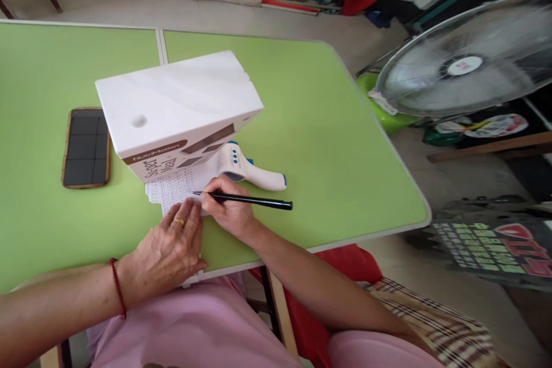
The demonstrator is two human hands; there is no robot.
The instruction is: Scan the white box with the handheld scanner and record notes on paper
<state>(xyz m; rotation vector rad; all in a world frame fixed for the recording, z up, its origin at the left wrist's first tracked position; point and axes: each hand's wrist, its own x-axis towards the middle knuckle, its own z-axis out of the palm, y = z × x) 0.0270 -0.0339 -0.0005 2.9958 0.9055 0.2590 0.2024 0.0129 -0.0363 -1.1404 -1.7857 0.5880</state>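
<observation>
My right hand (226,205) grips a black pen (259,201), its tip touching a small sheet of paper (172,188) filled with rows of tiny marks. Flat on the paper's near edge lies my left hand (175,244), fingers stretched out, with a gold ring on one finger. A white box (176,103) marked NutriMotion stands just beyond, hiding the paper's far part. Beside the box and behind my right hand rests a white and blue handheld thermometer (250,169).
Left of the box a phone (87,148) in a brown case lies on the green table (336,144). A large fan (466,63) stands past the right edge. A dark printed bag (495,250) is at the lower right.
</observation>
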